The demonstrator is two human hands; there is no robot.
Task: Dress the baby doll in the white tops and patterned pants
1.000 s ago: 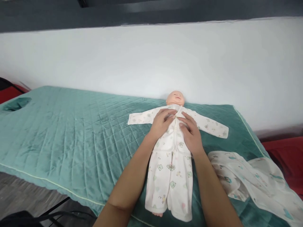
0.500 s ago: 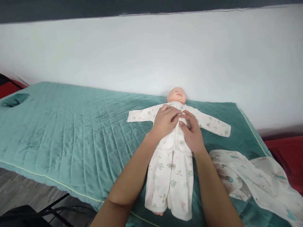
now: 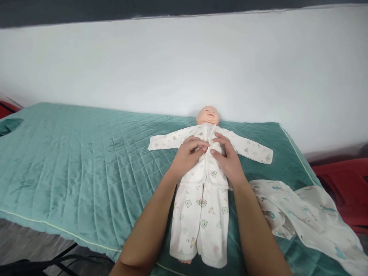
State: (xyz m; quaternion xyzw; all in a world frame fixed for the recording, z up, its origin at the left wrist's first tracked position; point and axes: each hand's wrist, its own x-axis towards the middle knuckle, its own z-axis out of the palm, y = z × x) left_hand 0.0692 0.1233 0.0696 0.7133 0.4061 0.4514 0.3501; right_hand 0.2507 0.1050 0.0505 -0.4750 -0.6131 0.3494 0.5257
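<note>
A baby doll point(image 3: 207, 114) lies on its back on a teal quilted table point(image 3: 86, 153), head toward the wall. It wears a white printed shirt point(image 3: 250, 147) with sleeves spread wide, and matching trousers point(image 3: 198, 218). My left hand point(image 3: 188, 155) and my right hand point(image 3: 227, 159) rest on the doll's chest, fingertips pinching the two front edges of the shirt together at the middle closure. One bare foot of the doll point(image 3: 184, 262) peeks out of the left trouser leg.
A crumpled printed cloth point(image 3: 304, 220) lies on the table to the right of the doll. A white wall stands right behind the table. Red seats point(image 3: 342, 180) sit beyond the right edge. Dark cables lie on the floor at lower left.
My hands have shifted slightly down the shirt front, staying together at the closure. The view has swung a little to the right, so the doll appears further left.
</note>
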